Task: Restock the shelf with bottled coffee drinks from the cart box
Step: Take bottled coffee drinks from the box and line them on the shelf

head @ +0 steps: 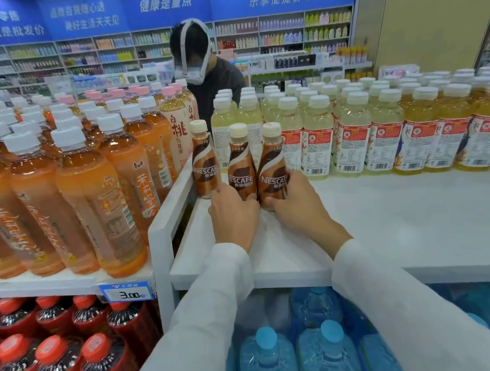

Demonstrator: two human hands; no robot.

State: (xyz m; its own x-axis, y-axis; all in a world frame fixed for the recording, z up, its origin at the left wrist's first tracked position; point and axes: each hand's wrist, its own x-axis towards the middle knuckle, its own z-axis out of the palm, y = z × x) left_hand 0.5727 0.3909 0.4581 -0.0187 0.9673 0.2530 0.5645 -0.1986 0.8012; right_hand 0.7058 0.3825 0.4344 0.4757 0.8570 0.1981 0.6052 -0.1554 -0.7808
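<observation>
Left grip: holds middle bottle;
Right grip: holds right bottle;
Shelf: third coffee bottle at left edge

Three coffee bottles stand in a row on the shelf, near its left end. Just before them lie the left hand, gripping the middle one's foot, and the right hand, gripping the right one's. Left of the coffee bottles stand tea bottles; right and behind, juice bottles; farther behind, a person; below, under the shelf, water bottles.
</observation>
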